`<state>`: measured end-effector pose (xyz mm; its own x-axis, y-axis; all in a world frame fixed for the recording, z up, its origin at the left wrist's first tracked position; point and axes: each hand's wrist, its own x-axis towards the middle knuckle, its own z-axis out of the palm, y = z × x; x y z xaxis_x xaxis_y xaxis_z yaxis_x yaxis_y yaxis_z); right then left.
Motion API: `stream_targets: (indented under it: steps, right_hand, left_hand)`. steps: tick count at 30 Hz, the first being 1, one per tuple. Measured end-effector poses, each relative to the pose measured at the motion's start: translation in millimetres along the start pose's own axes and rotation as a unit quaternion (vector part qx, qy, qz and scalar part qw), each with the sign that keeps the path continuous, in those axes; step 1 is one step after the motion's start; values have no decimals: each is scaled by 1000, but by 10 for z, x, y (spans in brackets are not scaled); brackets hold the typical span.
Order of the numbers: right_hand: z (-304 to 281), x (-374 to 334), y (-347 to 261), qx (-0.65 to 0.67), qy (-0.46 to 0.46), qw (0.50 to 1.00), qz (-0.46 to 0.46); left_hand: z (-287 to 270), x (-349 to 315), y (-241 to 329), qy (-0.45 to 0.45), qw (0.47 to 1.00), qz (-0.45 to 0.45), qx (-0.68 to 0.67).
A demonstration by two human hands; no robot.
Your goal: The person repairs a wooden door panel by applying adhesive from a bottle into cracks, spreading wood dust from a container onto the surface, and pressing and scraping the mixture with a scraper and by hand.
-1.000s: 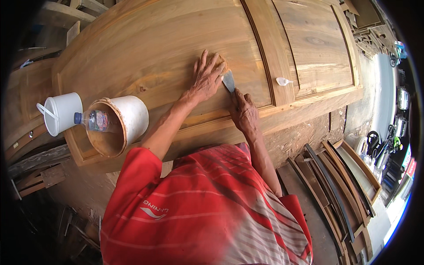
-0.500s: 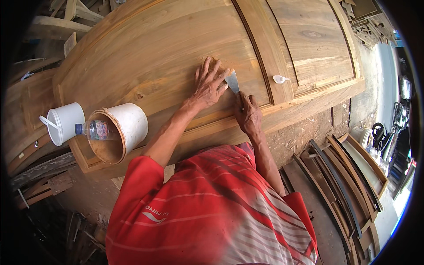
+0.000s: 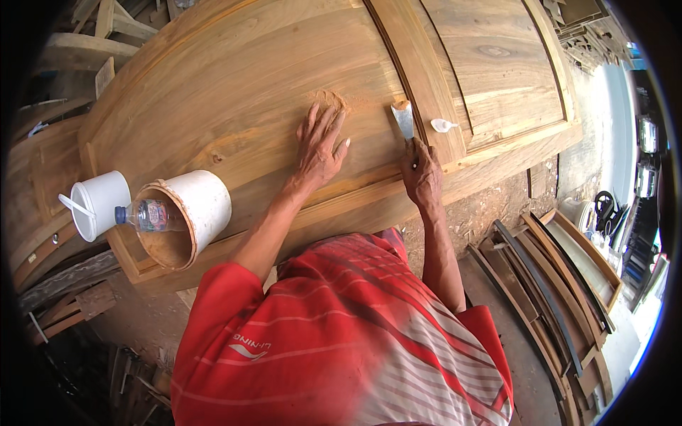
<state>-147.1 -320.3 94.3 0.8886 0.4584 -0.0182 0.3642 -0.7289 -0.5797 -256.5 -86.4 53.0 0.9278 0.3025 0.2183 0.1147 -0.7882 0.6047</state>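
Observation:
A panelled wooden door (image 3: 270,64) lies flat before me. My left hand (image 3: 318,150) rests on its large panel with fingers stretched out, the tips beside a patch of orange-brown powder or paste (image 3: 332,101). My right hand (image 3: 422,170) grips the handle of a putty knife (image 3: 403,121). The blade points away from me over the panel's right edge, with a dab of brown paste on its tip. Just right of the blade, a small white plastic bottle or dropper (image 3: 443,126) lies on the door's middle rail.
At the door's left end, a white bucket (image 3: 213,206) lies tipped with a clear plastic bottle (image 3: 160,215) in its mouth. Beside it is a smaller white pail (image 3: 106,199). Curved wooden pieces (image 3: 547,284) are stacked at lower right, and scrap wood (image 3: 92,42) fills the upper left.
My right hand has moved right with the putty knife, away from my left hand. The left hand has shifted slightly left and nearer to me, uncovering the powdery patch.

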Motion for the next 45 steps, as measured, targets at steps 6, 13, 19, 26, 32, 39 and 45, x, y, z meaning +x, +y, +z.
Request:
stream_targets:
  steps: [6, 13, 19, 26, 32, 39, 45]
  right_hand:
    - [-75, 103, 18, -30, -43, 998, 30]
    - [-116, 263, 13, -61, -28, 998, 16]
    - [-232, 365, -66, -89, -61, 994, 21]
    - [-283, 481, -118, -91, -69, 993, -35]
    - [-344, 530, -166, -97, -95, 991, -7]
    - [-354, 521, -188, -88, -86, 992, -6]
    - [-355, 511, -197, -97, -89, 991, 35]
  left_hand:
    - [-40, -321, -56, 23, 999, -19, -11]
    - [-89, -494, -95, 54, 998, -30, -10]
    - [-97, -486, -105, 64, 997, -44, -25]
    - [-107, -487, -116, 67, 996, -46, -35]
    - [-75, -483, -127, 87, 994, -43, -43]
    - [-57, -503, -128, 89, 994, -43, -52]
    - [-76, -487, -121, 78, 995, -42, -51]
